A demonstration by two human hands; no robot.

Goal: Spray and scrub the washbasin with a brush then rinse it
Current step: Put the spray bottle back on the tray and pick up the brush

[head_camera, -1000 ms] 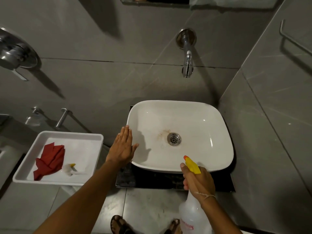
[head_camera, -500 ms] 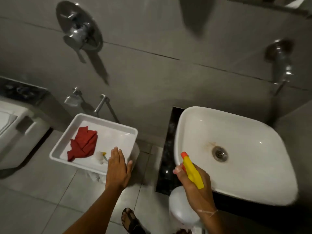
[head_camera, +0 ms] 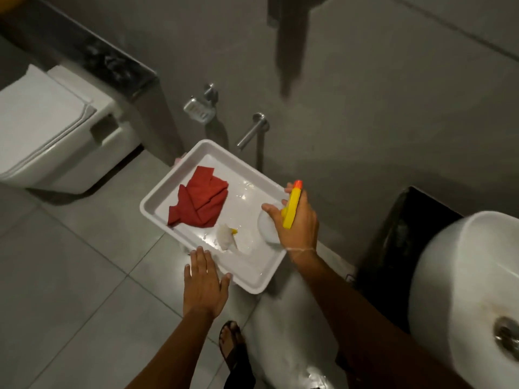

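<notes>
The white washbasin [head_camera: 449, 276] is at the far right, blurred, with its drain [head_camera: 507, 334] at the edge. My right hand [head_camera: 297, 228] grips a spray bottle [head_camera: 292, 206] with a yellow trigger head and orange nozzle, held over the right end of a white tray [head_camera: 252, 282]. The bottle's clear body hangs below my hand inside the tray. A small white brush with a yellow part [head_camera: 227, 235] lies in the tray. My left hand [head_camera: 203, 282] is flat, fingers apart, at the tray's near rim and holds nothing.
A folded red cloth [head_camera: 200, 202] lies in the tray. A white toilet [head_camera: 47, 136] stands at the left under a dark ledge. A soap dish [head_camera: 198, 109] and a metal bar [head_camera: 251, 133] stick out of the grey wall. My sandalled foot [head_camera: 231, 342] is on the tiled floor.
The view swung left from the basin to the tray. My right hand carried the spray bottle from the basin's edge over the tray. My left hand stayed near the tray's front rim.
</notes>
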